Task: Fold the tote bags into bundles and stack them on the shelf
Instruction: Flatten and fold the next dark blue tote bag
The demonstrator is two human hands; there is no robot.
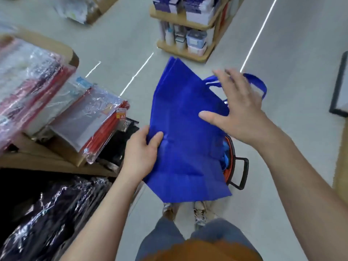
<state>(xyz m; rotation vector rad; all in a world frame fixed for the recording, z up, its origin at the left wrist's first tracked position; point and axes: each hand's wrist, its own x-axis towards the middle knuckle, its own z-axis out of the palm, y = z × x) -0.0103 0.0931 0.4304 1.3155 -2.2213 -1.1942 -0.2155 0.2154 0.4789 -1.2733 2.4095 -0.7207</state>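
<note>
A flat royal-blue tote bag [184, 132] hangs in the air in front of me, its handles [258, 83] pointing right. My left hand [141, 149] grips the bag's left edge, thumb on top and fingers behind. My right hand [237, 108] lies spread with straight fingers over the bag's right edge near the handles. Under the bag a shopping basket [239, 166] stands on the floor with more blue fabric showing inside it.
A wooden shelf [62, 161] at my left carries plastic-wrapped zip pouches [90, 127] with red edges. Dark wrapped goods [52, 213] fill the tier below. A wooden display stand [188, 27] with boxes is ahead on the grey floor. My feet [199, 211] stand under the bag.
</note>
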